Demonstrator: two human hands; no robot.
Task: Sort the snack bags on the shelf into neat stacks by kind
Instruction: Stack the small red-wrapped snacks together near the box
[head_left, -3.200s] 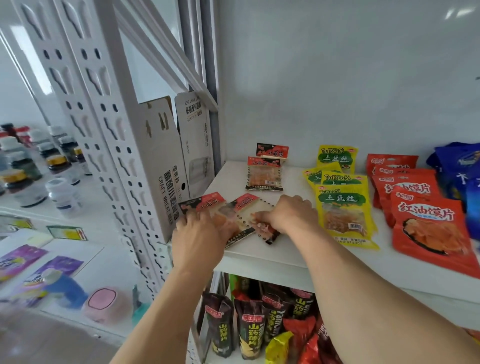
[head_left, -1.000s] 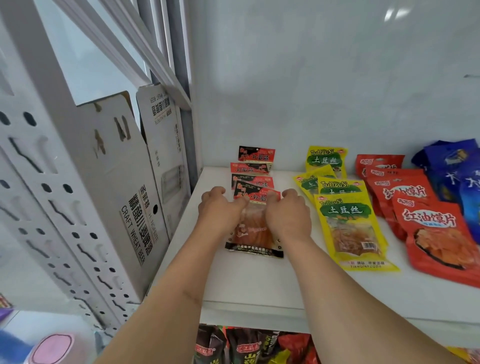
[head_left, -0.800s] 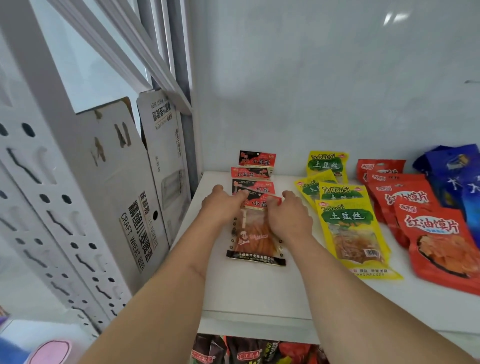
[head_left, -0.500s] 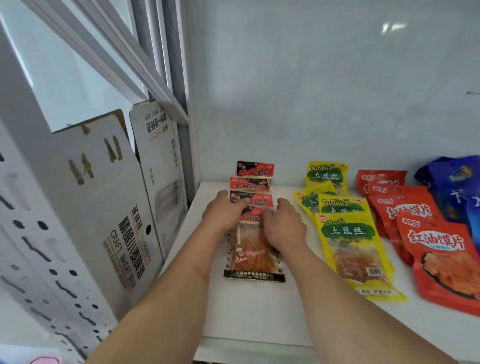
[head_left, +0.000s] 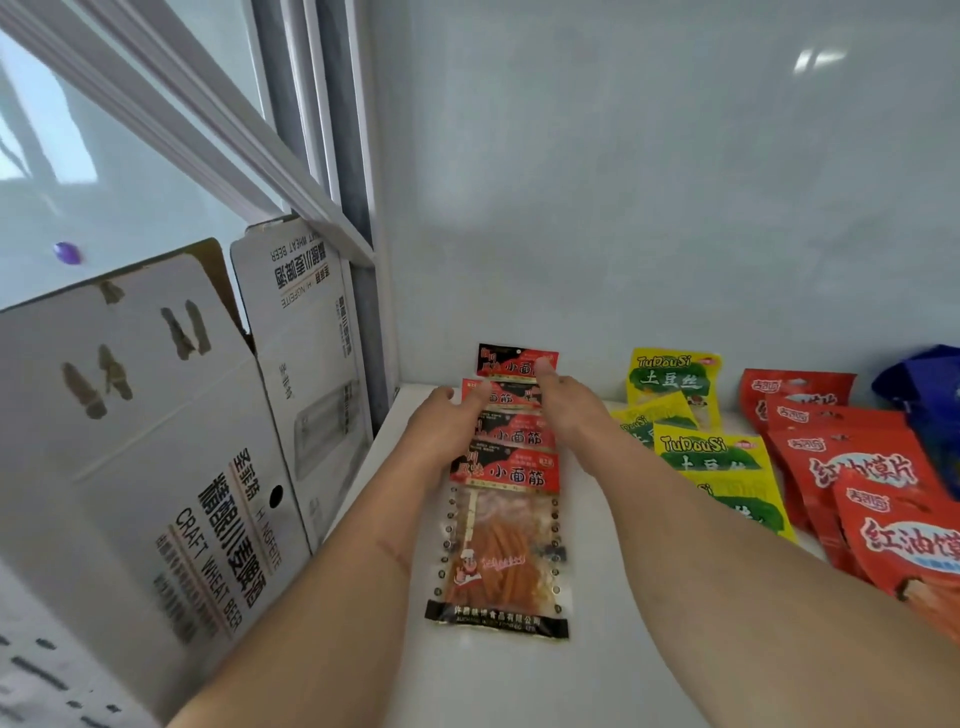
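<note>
Fingers (head_left: 480, 397) straight — touching snack bags (head_left: 506, 470)

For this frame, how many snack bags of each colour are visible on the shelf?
Red-and-black strip bags: 4
Yellow bags: 4
Red bags: at least 4, overlapped and cut by the frame edge
Blue bags: at least 1, mostly out of frame
Total: at least 13

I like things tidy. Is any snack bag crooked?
Yes: one small yellow-and-green snack bag, behind the front yellow bags, lies tilted instead of straight. The red-and-black-topped clear bags between both hands look lined up.
</note>
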